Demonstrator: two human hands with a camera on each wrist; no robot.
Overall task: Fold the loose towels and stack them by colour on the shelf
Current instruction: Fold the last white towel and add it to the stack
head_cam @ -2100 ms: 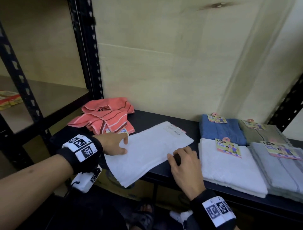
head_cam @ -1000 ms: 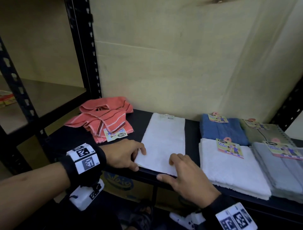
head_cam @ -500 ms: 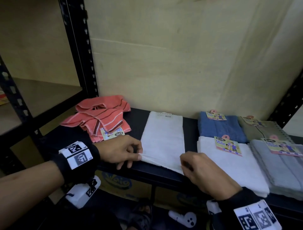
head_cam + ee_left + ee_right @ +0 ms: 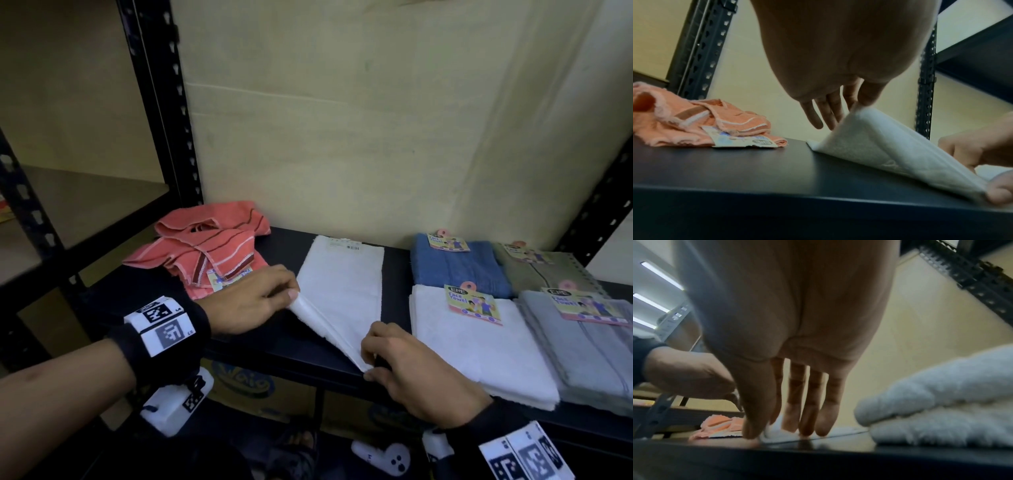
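A white towel (image 4: 346,284) lies lengthwise in a long strip on the black shelf (image 4: 281,342), its near edge lifted. My left hand (image 4: 291,296) pinches the near left corner of it; in the left wrist view the towel (image 4: 890,146) curls up off the shelf under that hand (image 4: 851,107). My right hand (image 4: 370,368) pinches the near right corner at the shelf's front edge. A crumpled coral striped towel (image 4: 209,250) with a paper tag lies at the left. Folded white towels (image 4: 479,353) are stacked just right of my right hand.
Folded blue (image 4: 455,267), olive (image 4: 548,270) and grey (image 4: 589,349) towels with paper tags lie at the right. Black perforated uprights (image 4: 164,113) flank the shelf, with a beige wall behind. A neighbouring rack's board (image 4: 85,205) is at the left. Cardboard boxes (image 4: 253,383) sit below.
The white towel was turned from slanted to lengthwise on the shelf. Both hands then went from resting on its near end to pinching its two near corners and lifting that edge.
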